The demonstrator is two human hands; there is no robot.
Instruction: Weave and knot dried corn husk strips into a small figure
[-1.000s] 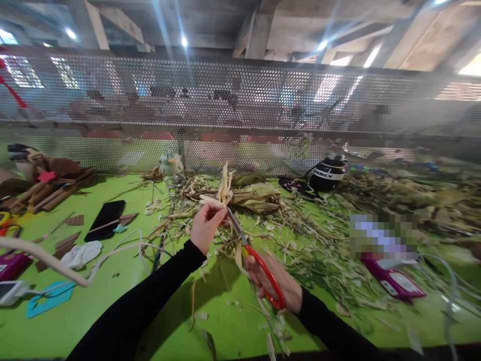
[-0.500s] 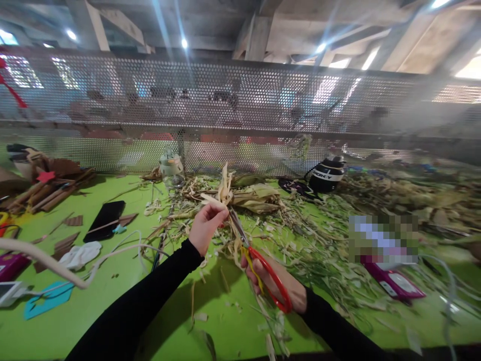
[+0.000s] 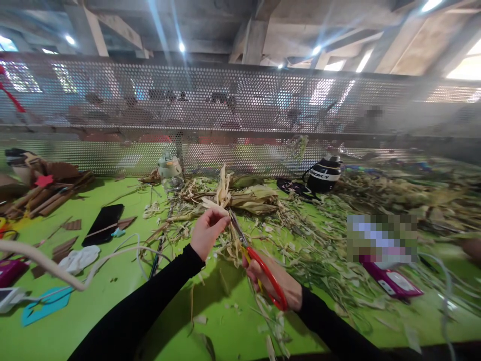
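Note:
My left hand (image 3: 209, 231) pinches a pale bundle of dried corn husk (image 3: 224, 188), whose strips fan upward and to the left above the fingers. In my right hand (image 3: 276, 278) is a pair of scissors (image 3: 268, 273) with red and yellow handles. The scissor blades point up and left, and their tips meet the husk just beside my left fingertips. Whether the tips are cutting into it cannot be made out. Behind the hands lies a pile of larger husk leaves (image 3: 255, 198).
Husk scraps cover the green table (image 3: 173, 321). At left are a black phone (image 3: 103, 224), a crumpled white tissue (image 3: 78, 258), white cables and cardboard strips. A clear bottle (image 3: 171, 173) and a black jar (image 3: 323, 175) stand by the perforated metal screen (image 3: 233, 100). A magenta device (image 3: 393, 278) lies right.
The scissors opened wider half a second ago, and their handles are now closer together again. My left hand stays on the husk bundle, lowered very slightly.

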